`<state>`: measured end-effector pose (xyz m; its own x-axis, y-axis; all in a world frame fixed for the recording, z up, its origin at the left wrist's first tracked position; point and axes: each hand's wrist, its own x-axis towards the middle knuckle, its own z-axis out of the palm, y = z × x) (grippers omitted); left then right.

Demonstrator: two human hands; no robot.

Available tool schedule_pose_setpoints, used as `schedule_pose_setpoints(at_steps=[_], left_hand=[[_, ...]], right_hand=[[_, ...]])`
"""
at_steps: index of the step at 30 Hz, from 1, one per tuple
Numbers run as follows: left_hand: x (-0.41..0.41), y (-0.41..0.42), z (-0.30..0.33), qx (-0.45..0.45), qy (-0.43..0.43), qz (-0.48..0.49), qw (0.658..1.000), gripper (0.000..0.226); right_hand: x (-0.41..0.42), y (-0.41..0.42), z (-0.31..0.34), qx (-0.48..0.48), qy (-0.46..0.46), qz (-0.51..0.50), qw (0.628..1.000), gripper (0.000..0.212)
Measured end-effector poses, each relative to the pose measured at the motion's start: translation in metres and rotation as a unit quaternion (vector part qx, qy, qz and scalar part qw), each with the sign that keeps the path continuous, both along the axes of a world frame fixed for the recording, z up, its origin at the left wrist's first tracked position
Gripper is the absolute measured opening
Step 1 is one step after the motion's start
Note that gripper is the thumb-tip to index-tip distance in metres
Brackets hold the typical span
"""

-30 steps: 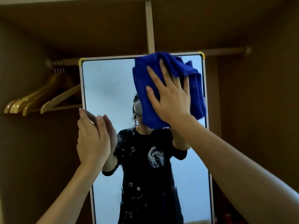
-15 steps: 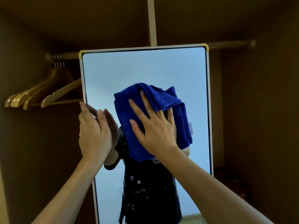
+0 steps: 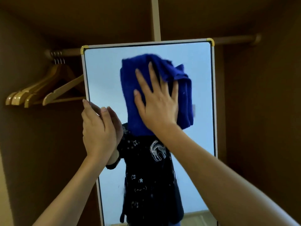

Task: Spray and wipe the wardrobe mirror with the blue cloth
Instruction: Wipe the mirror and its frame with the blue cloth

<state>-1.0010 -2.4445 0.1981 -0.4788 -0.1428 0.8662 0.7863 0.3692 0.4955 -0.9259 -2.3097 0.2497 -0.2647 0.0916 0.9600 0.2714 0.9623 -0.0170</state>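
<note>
Mirror [image 3: 104, 75] stands inside brown wardrobe [image 3: 260, 111]

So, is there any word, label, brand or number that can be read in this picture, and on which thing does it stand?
None can be read.
The reflected black shirt in the mirror shows only stars, a cat drawing and small marks too blurred to read.
The blue cloth and wooden hangers carry no text.

Both forearms [image 3: 219, 181] are bare with no sleeves, watch or rings showing, and the mirror's [image 3: 105, 75] reflection shows the person wearing a black short-sleeved top [image 3: 151, 173] printed with small white stars and a white cat outline.
</note>
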Motion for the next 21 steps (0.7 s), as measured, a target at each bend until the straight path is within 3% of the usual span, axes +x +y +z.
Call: schedule_pose_setpoints(at_steps=[4,7,12,18,21], left_hand=[[0.0,-0.003,0.0,0.005,-0.003,-0.022,1.0,0.061],[0.001,-0.004,0.0,0.006,-0.001,-0.028,1.0,0.06],[0.001,-0.007,0.0,0.003,-0.006,-0.034,0.999,0.06],[-0.001,-0.008,0.001,-0.006,-0.013,-0.043,0.999,0.06],[0.002,-0.012,0.002,-0.009,-0.022,-0.062,0.998,0.059]], right_hand=[[-0.005,-0.012,-0.056,0.047,-0.042,0.02,0.998,0.056],[-0.003,-0.009,-0.059,0.052,-0.039,0.016,0.998,0.054],[-0.002,-0.011,-0.038,0.035,-0.034,0.009,0.999,0.056],[-0.02,-0.032,0.042,0.027,-0.007,0.002,1.0,0.057],[-0.029,-0.042,0.043,0.024,0.004,-0.001,1.0,0.057]])
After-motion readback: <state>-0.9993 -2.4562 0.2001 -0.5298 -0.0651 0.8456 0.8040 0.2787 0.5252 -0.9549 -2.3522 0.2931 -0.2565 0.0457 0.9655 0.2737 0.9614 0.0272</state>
